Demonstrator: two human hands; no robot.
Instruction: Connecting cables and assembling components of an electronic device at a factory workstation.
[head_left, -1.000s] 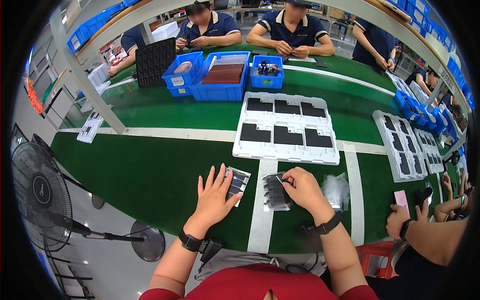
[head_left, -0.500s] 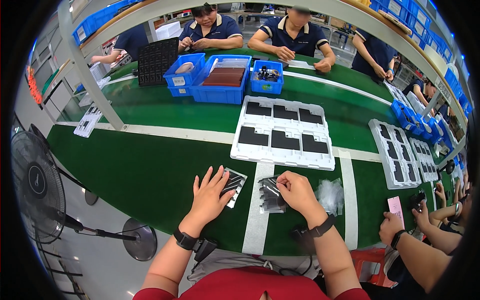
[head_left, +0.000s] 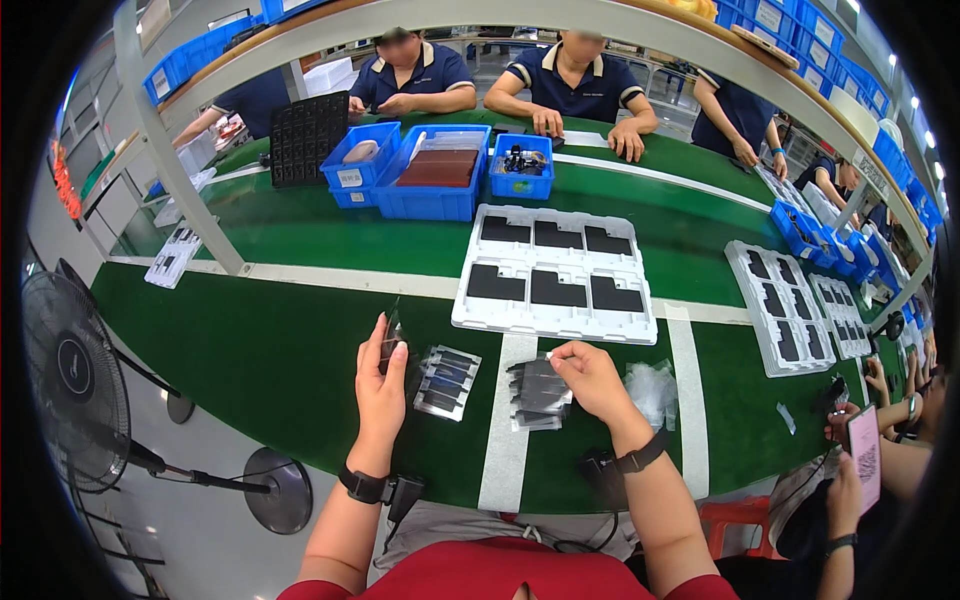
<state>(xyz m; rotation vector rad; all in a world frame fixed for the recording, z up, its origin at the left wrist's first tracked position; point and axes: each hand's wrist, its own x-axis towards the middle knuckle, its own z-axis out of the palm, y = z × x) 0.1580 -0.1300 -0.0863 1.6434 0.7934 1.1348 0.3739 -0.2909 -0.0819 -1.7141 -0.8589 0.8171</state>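
Observation:
My left hand [head_left: 381, 385] is raised off the green mat, closed on a thin dark glossy piece [head_left: 393, 326] held on edge between thumb and fingers. Beside it lies a silvery-white sheet [head_left: 448, 384] with black strips across it. My right hand [head_left: 598, 380] reaches over a loose stack of clear films with black strips [head_left: 538, 396]. Its thumb and forefinger are pinched at the stack's upper right edge; whatever sits between the fingertips is too small to make out. To the right of that hand is a crumpled heap of clear plastic film [head_left: 652, 394].
A white tray [head_left: 555, 325] of black flat pieces lies ahead, another white tray [head_left: 778, 312] at right. Blue bins [head_left: 430, 205] stand behind, under a shelf frame with a post [head_left: 190, 180]. A neighbour's hand holds a phone [head_left: 864, 455]. A fan [head_left: 75, 365] stands left.
My left hand has lifted off the strip sheet and moved left, now gripping a dark thin piece. My right hand stays pinched near the film stack. At right, the neighbour's phone is raised.

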